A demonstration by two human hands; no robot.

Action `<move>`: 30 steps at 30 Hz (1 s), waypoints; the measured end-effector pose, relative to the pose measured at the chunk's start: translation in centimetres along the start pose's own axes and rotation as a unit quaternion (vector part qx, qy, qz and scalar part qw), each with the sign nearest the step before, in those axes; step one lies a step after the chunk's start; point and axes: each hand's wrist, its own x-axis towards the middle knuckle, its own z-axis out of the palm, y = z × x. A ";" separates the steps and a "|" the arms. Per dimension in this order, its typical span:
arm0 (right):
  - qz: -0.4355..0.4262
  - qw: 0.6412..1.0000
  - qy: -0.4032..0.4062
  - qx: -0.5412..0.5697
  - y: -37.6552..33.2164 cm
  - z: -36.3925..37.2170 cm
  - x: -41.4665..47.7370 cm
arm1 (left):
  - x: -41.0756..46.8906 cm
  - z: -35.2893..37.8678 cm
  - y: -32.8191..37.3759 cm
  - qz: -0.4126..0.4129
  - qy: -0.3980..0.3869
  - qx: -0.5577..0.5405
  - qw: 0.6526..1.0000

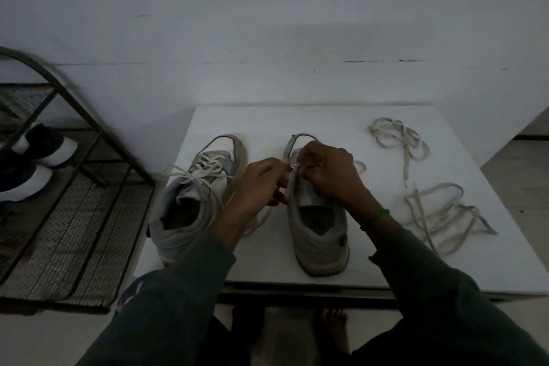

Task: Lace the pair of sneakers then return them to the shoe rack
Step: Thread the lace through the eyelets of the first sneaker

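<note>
Two grey and white sneakers stand on a white table [326, 116], toes pointing away from me. The left sneaker [196, 196] is laced and its lace is tied in a bow. Both hands work over the eyelets of the right sneaker [318, 235]. My left hand [261, 184] pinches a cream lace [261, 221] that trails down beside that shoe. My right hand [329, 175] pinches the lace at the shoe's upper eyelets; its fingertips hide the spot. A lace loop [360, 167] shows to the right of my right hand.
Two loose cream laces lie on the table's right side, one at the back [401, 140] and one nearer [439, 214]. A metal mesh shoe rack [74, 217] stands on the left with dark shoes with white soles [44, 154] on a shelf. A white wall rises behind.
</note>
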 end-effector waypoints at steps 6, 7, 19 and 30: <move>-0.012 0.996 -0.056 -0.075 0.2 -0.3 0.2 | 0.7 1.5 -0.5 0.091 0.099 0.019 0.991; -0.005 0.994 -0.066 -0.089 0.3 -0.4 0.2 | 0.8 1.2 0.0 0.126 0.158 -0.022 0.979; 0.044 0.995 -0.072 -0.045 0.3 -0.4 0.0 | 2.6 -1.4 -0.1 0.181 0.066 0.208 0.959; 0.069 0.994 -0.077 -0.032 0.6 -0.4 0.2 | 1.4 -4.3 3.4 0.182 0.006 -0.300 0.937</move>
